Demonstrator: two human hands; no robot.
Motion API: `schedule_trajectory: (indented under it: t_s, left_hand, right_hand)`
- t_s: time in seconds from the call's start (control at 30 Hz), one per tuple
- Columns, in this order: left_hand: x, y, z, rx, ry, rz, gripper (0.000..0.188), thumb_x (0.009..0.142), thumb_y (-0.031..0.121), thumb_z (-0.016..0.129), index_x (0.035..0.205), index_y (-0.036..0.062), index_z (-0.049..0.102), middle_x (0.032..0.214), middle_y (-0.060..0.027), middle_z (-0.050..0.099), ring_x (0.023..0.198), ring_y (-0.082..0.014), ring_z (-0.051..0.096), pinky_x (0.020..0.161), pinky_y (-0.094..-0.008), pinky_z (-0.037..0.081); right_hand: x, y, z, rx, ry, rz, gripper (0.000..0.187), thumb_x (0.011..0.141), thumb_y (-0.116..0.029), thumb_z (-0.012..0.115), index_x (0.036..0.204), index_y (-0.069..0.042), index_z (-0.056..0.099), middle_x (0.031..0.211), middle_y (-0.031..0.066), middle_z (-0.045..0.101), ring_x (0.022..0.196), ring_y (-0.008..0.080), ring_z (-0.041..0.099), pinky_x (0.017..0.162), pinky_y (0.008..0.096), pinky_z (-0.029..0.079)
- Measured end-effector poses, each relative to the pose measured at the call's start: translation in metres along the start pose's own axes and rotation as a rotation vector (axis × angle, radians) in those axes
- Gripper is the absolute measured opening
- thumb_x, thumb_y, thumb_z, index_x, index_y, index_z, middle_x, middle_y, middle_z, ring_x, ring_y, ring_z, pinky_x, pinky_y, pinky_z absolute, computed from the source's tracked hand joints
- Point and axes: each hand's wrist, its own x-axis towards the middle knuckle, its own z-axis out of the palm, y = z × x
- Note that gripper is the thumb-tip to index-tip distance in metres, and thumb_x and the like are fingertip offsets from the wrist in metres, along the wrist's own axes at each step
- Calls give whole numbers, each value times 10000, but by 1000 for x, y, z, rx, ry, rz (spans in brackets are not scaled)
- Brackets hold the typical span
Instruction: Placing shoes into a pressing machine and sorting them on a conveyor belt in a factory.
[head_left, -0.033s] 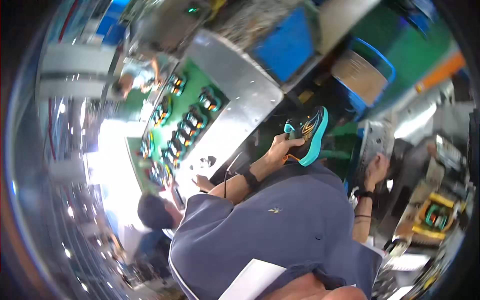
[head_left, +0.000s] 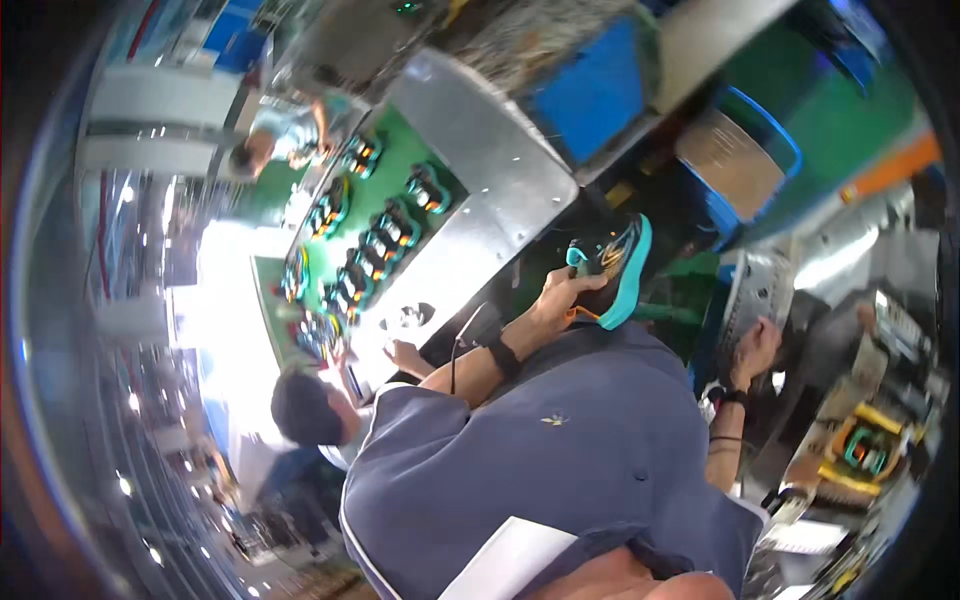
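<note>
In my left hand (head_left: 562,298) is a black sports shoe (head_left: 612,275) with a turquoise sole and orange trim. The hand is closed around the shoe's upper, with the sole facing right and the toe pointing up and away. My right hand (head_left: 757,350) is at the right, beside a metal machine panel with rows of holes (head_left: 757,290). Its fingers look loosely apart and I see nothing in them. Whether they touch the panel is unclear.
On the left, a green-topped conveyor (head_left: 400,130) with a metal border (head_left: 490,130) carries several similar shoes (head_left: 375,250). Two people work beside it. A blue-framed chair (head_left: 735,165) stands ahead. Another shoe (head_left: 866,452) sits in a yellow-edged fixture at the right.
The surroundings have shifted slightly in the view. The held shoe has tipped a little to the left, and my right hand's fingers show more clearly. My left hand keeps its hold.
</note>
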Motion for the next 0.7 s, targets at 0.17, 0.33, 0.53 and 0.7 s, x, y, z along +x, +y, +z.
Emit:
schedule_trajectory:
  t_s: [0.17,0.33,0.53,0.7]
  left_hand:
    - [3,23,-71,-437,456,30,249,768,4,715,998,-40,632,904,-122,660,784,-243,662,715,-357,560]
    - [90,1,-225,-605,591,234,326,730,-18,728,1018,-110,607,938,-170,674,789,-294,687,743,-403,587]
    - [190,55,-330,-542,869,226,522,675,9,763,1107,-69,481,997,-172,633,855,-302,671,731,-413,584]
    - [260,17,-433,204,879,463,643,656,218,756,1166,-65,486,1017,-205,647,936,-338,646,829,-393,508]
  right_hand:
    - [4,8,9,117,-23,-59,189,878,-75,584,1047,-6,636,971,158,599,855,316,576,830,384,466]
    - [18,19,16,39,-141,55,211,849,-173,630,986,-15,660,945,155,647,889,308,619,810,404,484]
    - [29,4,1,-124,-218,327,315,828,-255,629,1033,-18,667,978,175,674,911,332,636,823,413,488]
    - [80,-54,1,-252,-92,387,384,847,-279,613,1116,-9,659,1068,184,677,1004,336,634,892,419,479]
